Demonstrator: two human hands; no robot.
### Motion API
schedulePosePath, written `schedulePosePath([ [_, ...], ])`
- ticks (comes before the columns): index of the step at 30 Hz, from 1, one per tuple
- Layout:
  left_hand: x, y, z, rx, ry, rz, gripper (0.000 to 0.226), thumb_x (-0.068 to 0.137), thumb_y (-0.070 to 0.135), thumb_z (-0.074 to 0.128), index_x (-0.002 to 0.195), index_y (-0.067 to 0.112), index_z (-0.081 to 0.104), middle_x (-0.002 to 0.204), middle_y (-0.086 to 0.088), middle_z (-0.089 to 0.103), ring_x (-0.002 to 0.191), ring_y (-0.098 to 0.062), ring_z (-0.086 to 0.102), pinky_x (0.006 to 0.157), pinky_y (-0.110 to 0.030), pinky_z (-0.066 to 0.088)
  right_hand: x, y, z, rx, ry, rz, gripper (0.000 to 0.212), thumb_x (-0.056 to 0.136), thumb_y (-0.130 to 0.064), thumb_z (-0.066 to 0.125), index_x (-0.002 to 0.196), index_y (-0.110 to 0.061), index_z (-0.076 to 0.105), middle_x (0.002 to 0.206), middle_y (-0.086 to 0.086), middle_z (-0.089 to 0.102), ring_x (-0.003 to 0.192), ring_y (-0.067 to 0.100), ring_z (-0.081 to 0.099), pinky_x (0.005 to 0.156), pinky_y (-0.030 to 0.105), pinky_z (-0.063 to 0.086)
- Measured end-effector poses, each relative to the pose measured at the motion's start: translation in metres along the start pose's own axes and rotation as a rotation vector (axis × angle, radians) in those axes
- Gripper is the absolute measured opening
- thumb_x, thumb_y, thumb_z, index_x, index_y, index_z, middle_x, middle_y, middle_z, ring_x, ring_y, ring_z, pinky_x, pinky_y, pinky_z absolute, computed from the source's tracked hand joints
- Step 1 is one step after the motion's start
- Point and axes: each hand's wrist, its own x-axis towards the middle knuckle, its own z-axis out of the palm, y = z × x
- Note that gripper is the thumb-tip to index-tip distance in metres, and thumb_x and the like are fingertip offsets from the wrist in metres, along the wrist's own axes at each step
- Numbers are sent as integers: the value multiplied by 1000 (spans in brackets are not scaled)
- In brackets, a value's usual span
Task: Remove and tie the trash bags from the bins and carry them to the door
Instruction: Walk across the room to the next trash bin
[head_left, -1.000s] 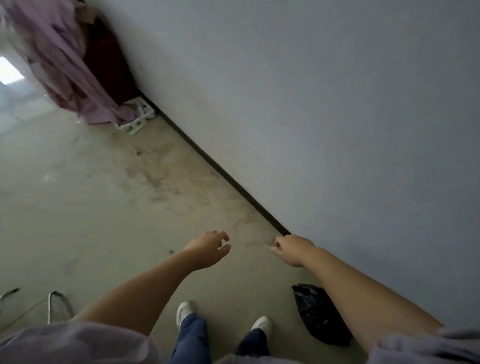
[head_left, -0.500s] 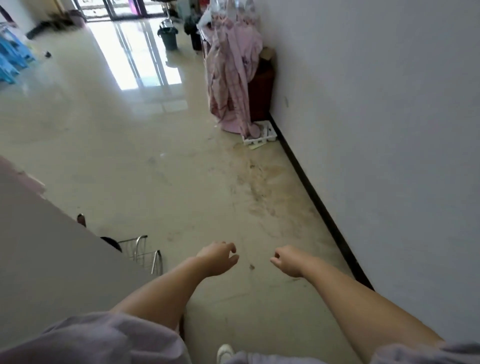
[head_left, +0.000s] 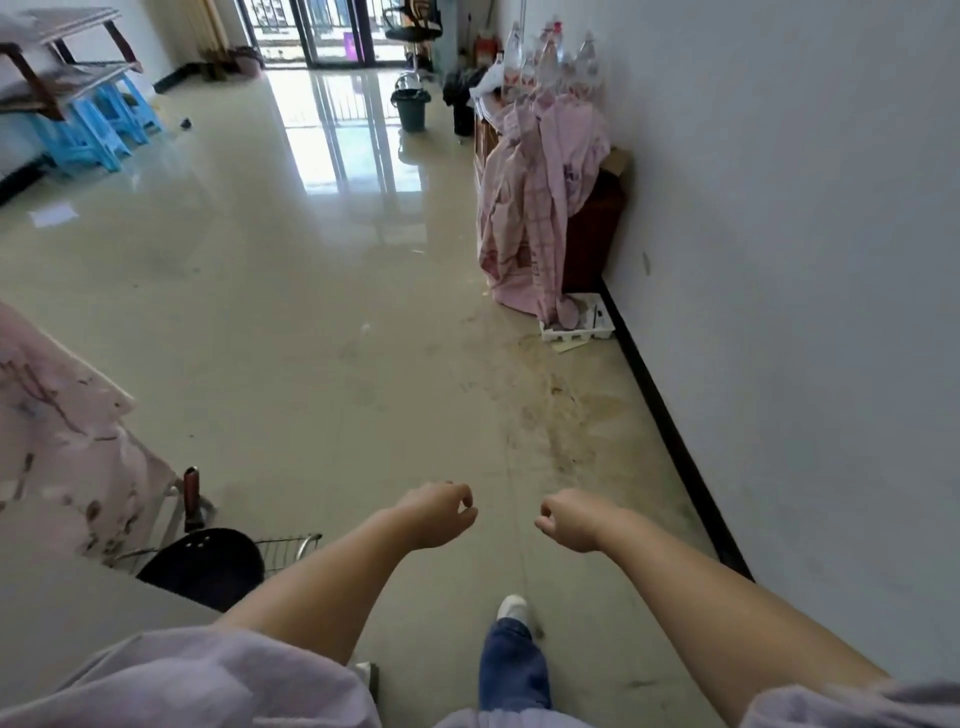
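Note:
My left hand (head_left: 439, 514) and my right hand (head_left: 569, 519) are stretched out in front of me above the floor, a little apart. Both have loosely curled fingers and hold nothing. Far down the room a dark green bin (head_left: 410, 109) stands on the floor. A black bin lined with a black bag (head_left: 461, 106) stands just to its right, beside the cabinet. No trash bag lies near my hands or feet.
A cabinet draped in pink cloth (head_left: 540, 208) with bottles on top stands against the right wall (head_left: 779, 260), a white tray (head_left: 576, 325) at its foot. Blue stools (head_left: 98, 124) are at far left. A wire rack holding a black pan (head_left: 208, 564) is near left. Glass doors (head_left: 322, 31) are at the far end.
The view has swung up from the wall corner to the whole room. The black bag on the floor by my feet has left the view. Both hands stay out front, empty.

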Motion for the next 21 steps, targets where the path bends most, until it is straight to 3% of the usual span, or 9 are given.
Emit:
schedulePosePath([
  [7,100,-43,-80,-242,68,-147,33,96,30,43,116,10,58,117,-15,60,109,-30,56,94,-34,46,110,18,-103,-67,-19,-89,42,99,-34,35,118,-5,57,126,17,59,113,33,56,88,35,46],
  [12,155,-73,-125,-367,112,-216,31,97,27,43,115,7,58,113,-16,63,88,-24,55,75,-26,41,191,25,-166,-61,-31,-134,41,99,-31,35,116,-3,59,124,19,60,112,33,57,87,33,45],
  [16,200,-106,-156,-396,102,-276,32,96,30,43,115,10,58,117,-12,62,103,-27,59,83,-29,44,255,10,-202,-49,-74,-173,40,99,-29,35,119,-3,58,124,19,60,113,32,56,87,31,45],
  [21,281,-160,-209,-395,99,-275,32,96,30,43,115,9,59,118,-12,62,105,-26,59,86,-29,45,356,-10,-251,17,-95,-170,39,98,-29,36,118,-3,58,123,19,60,110,32,58,89,33,46],
])
